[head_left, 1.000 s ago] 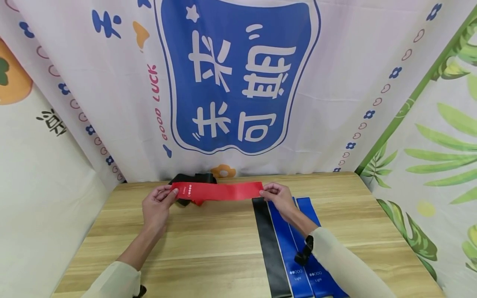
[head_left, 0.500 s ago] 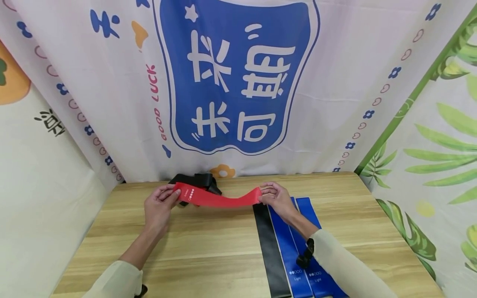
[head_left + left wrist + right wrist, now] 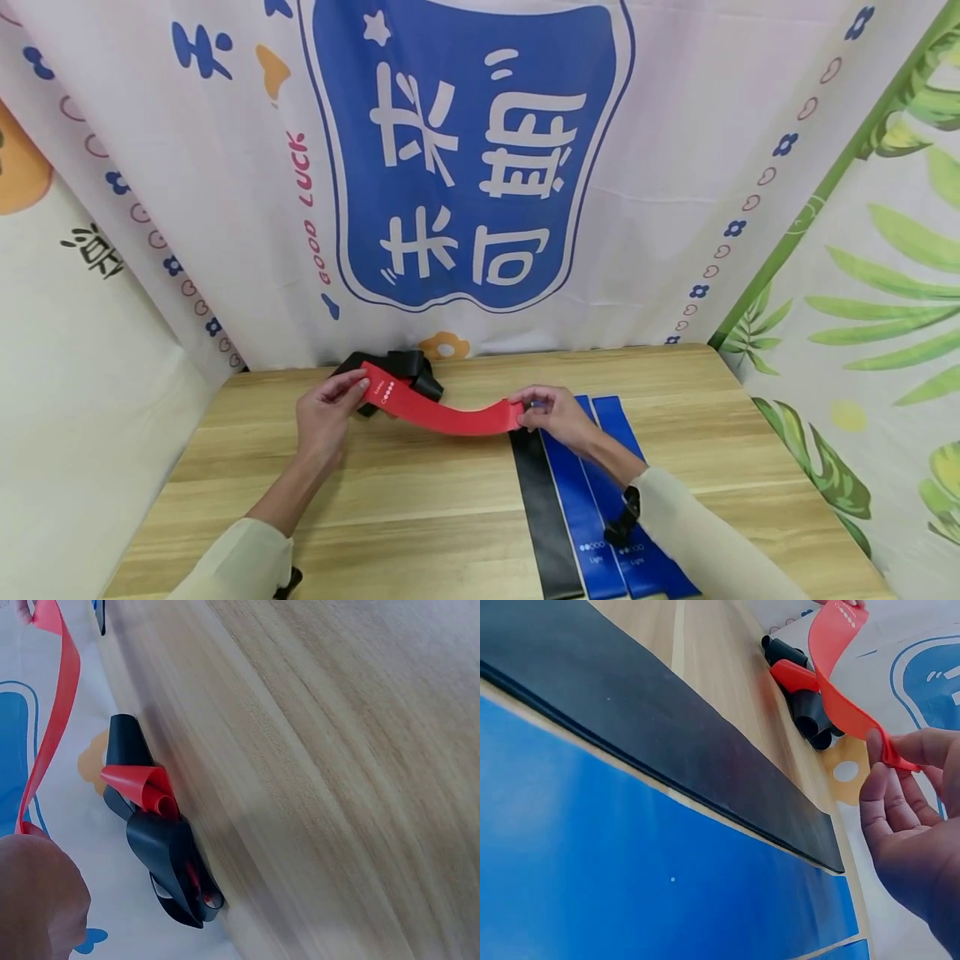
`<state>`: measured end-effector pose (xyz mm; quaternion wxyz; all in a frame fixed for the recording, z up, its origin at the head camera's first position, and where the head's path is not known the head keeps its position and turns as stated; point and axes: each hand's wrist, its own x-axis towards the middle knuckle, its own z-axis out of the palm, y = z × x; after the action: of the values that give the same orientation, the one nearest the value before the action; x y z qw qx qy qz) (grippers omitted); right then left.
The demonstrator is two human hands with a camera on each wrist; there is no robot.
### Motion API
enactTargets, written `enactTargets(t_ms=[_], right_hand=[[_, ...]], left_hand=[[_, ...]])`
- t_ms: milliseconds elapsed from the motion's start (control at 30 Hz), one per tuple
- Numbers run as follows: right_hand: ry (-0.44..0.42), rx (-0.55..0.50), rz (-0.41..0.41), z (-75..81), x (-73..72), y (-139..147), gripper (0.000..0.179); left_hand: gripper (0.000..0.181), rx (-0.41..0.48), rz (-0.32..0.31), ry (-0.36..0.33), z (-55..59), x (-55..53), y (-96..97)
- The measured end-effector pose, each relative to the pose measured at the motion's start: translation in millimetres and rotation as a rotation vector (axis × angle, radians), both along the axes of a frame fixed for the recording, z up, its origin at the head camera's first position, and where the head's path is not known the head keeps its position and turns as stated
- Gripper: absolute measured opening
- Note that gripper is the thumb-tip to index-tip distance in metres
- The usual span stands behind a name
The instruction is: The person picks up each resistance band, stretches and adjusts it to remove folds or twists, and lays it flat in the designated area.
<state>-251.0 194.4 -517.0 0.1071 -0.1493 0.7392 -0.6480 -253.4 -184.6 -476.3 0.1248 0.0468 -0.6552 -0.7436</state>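
Observation:
A red resistance band, with white print near its left end, hangs in a sagging curve above the table. My left hand pinches its printed end between thumb and fingers. The other end is pinched by my right hand, a little lower. Behind the band, at the table's back edge, lies a loose heap of black bands with a rolled red band among them. Below my right hand, a black band lies flat beside two blue bands marked "Light".
The wooden table ends at the back against a printed white curtain. A leaf-patterned cloth hangs on the right. Dark wrist straps sit at both sleeves.
The red band was stretched straight a second ago and now droops in the middle. My right hand has come lower and slightly closer to my left hand.

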Motion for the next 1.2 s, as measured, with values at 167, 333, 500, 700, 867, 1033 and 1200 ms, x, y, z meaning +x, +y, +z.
enactTargets(t_ms=[167,333,500,700,867,1033,1200], right_hand=[[-0.028,0.046,0.006,0.7,4.7,3,0.03],[-0.006,0.096,-0.013,-0.1,8.6,7,0.025],[0.007,0.109,-0.013,-0.9,12.6,11,0.019],[-0.018,0.122,0.034,1.2,19.9,13,0.021],[-0.022,0.16,0.084,3.2,24.7,14,0.024],[-0.01,0.197,0.152,4.6,29.8,14,0.025],[-0.066,0.213,0.219,6.2,37.7,14,0.026]], left_hand=[[0.031,-0.041,-0.016,-0.023,-1.6,-0.8,0.9],[0.038,-0.054,-0.059,-0.033,-2.7,-3.2,4.1],[0.038,-0.078,-0.078,-0.04,-3.5,-7.2,9.3],[0.035,-0.136,-0.048,-0.065,-2.0,-12.1,17.1],[0.032,-0.157,-0.049,-0.064,-0.8,-17.7,23.3],[0.034,-0.189,-0.095,-0.04,-1.2,-20.3,28.4],[0.038,-0.223,-0.125,-0.019,-0.7,-22.6,35.8]])
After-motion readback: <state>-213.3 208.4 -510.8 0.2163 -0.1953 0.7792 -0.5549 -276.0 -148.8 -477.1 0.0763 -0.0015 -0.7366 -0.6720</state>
